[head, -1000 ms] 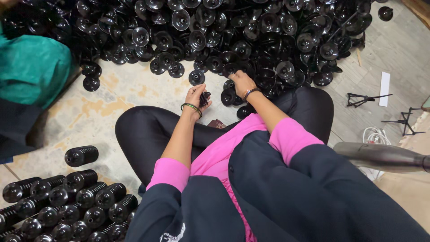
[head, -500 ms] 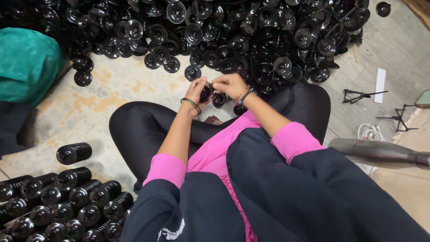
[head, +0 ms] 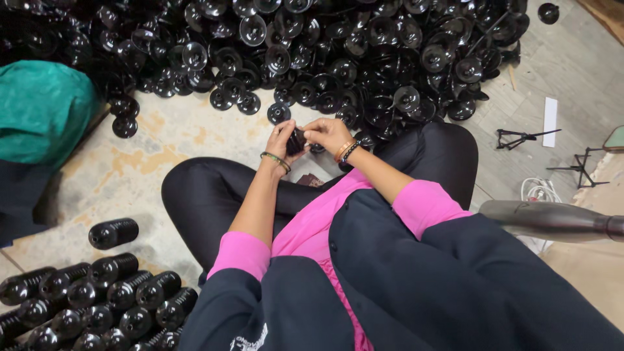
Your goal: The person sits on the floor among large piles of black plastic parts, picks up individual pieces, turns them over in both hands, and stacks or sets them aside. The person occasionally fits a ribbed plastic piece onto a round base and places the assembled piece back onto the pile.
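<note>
The small black piece (head: 297,140) looks like glossy plastic, as do the disc-shaped parts (head: 364,58) heaped beyond (highlights glint on their rims). The ribbed stacked cylinders (head: 97,302) share that sheen. The teal bundle (head: 42,110) is matt cloth. The floor (head: 162,140) is rough, worn concrete with patchy stains.

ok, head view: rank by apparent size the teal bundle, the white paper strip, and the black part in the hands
1. teal bundle
2. white paper strip
3. black part, mostly hidden by the left hand and right hand, so its rank is unsure
</note>
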### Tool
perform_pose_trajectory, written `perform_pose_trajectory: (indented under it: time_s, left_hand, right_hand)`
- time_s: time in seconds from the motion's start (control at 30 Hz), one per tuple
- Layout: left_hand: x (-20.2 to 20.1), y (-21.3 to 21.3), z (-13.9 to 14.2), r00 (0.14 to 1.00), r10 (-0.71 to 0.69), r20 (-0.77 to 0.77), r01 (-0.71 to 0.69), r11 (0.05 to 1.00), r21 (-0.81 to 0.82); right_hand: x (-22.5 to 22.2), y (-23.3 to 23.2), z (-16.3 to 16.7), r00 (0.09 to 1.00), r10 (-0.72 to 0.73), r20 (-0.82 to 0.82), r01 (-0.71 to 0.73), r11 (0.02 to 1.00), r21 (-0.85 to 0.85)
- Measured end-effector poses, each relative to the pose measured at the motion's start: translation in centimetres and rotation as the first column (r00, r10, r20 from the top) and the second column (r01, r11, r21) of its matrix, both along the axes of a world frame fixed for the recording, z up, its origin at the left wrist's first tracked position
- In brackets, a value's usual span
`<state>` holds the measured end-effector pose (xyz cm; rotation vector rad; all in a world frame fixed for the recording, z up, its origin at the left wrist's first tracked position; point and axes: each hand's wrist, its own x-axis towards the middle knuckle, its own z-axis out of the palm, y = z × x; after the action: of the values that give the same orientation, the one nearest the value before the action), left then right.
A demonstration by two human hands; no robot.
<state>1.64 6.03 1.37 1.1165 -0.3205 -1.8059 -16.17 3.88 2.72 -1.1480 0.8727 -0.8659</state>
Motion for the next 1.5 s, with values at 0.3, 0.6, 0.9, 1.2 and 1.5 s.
perform_pose_trajectory:
  time_s: [0.3, 0.6, 0.9, 1.2, 1.5]
  left_hand:
    - [-1.7, 0.5, -0.7, 0.884, 0.081, 0.46, 0.084, 0.941, -0.327]
    - [-0.1, -0.8, 0.6, 0.96, 0.191, 0.202, -0.208, 0.976, 0.065]
    - [-0.2, -0.3, 0.3, 0.999, -0.036, 0.04, 0.036, 0.999, 0.013]
    - [-1.7, 1.8, -0.4, 0.878, 0.015, 0.479, 0.271, 0.809, -0.522]
    - [-2.3, 0.7, -0.8, 0.927, 0.151, 0.342, -0.08, 0.974, -0.214]
  right_hand:
    - [0.2, -0.2, 2.0, 0.905, -0.165, -0.392, 0.136, 0.986, -0.101]
    - [-0.7, -1.0, 1.9, 0.523, -0.249, -0.815, -0.212, 0.889, -0.407]
    - [1.0, 2.4, 3.7, 0.941, -0.174, -0.289, 0.059, 0.928, -0.367]
    - [-3.1, 1.0, 0.2, 0.987, 0.05, -0.151, -0.017, 0.977, 0.212]
    - [-2.2, -5.0, 3.2, 0.502, -0.512, -0.697, -0.171, 0.732, -0.66]
